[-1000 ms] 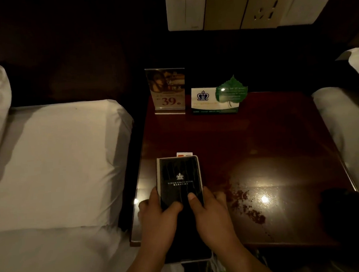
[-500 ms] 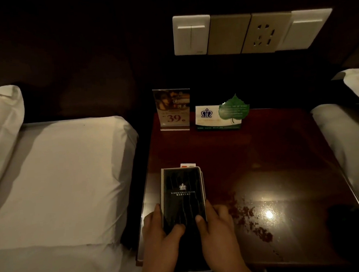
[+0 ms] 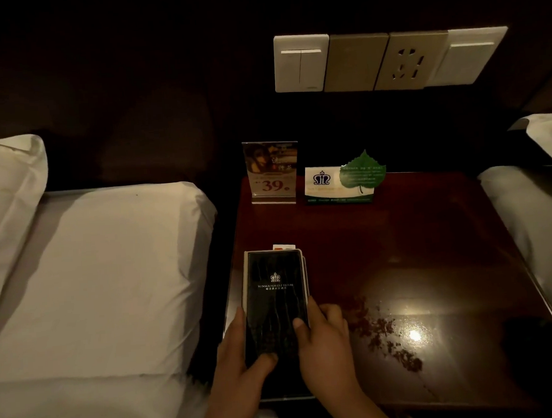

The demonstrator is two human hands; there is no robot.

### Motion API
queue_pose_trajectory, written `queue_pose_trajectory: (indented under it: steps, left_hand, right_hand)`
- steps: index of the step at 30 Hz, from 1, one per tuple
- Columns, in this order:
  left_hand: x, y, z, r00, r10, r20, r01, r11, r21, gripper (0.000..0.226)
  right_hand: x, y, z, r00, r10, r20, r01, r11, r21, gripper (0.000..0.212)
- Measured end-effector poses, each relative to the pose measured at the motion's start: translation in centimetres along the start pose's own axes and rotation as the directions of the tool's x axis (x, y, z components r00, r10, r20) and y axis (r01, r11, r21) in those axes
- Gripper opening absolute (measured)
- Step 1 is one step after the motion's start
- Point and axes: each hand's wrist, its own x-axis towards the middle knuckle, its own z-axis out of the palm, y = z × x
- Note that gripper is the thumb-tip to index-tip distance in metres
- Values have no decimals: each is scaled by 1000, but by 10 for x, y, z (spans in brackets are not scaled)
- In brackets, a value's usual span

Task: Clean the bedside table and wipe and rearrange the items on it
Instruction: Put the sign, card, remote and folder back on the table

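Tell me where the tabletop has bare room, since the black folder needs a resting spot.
Free: the middle of the dark red wooden bedside table, between the clear acrylic price stand, the green leaf-shaped card and the reddish crumbs. The near left edge is crowded: both the left hand and right hand grip the black hotel folder.

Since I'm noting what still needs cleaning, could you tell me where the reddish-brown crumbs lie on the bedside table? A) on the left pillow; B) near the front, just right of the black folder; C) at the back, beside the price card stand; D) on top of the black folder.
B: the reddish-brown crumbs are scattered on the bedside table near its front, right of the black folder held by both hands.
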Motion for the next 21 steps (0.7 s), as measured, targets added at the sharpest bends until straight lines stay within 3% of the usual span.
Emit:
queue_pose_trajectory:
  steps: [5, 9, 13, 16, 21]
  left_hand:
    - [-1, -3, 5, 994, 105, 6, -104, 981, 161, 88]
    - [0, -5, 3, 999, 44, 7, -44, 997, 65, 86]
    - [14, -9, -6, 992, -94, -86, 86, 992, -87, 77]
    - [28, -5, -5, 995, -65, -81, 64, 998, -15, 70]
    - [37, 11, 5, 993, -44, -113, 45, 999, 12, 55]
  right_hand:
    - [-7, 0, 4, 993, 112, -31, -102, 965, 240, 46]
    - [-7, 3, 2, 986, 166, -15, -151, 926, 346, 40]
    - [0, 6, -7, 980, 191, 49, -195, 916, 350, 50]
    - [37, -4, -23, 996, 93, 13, -93, 964, 247, 64]
    - [104, -35, -33, 994, 35, 102, -65, 949, 308, 63]
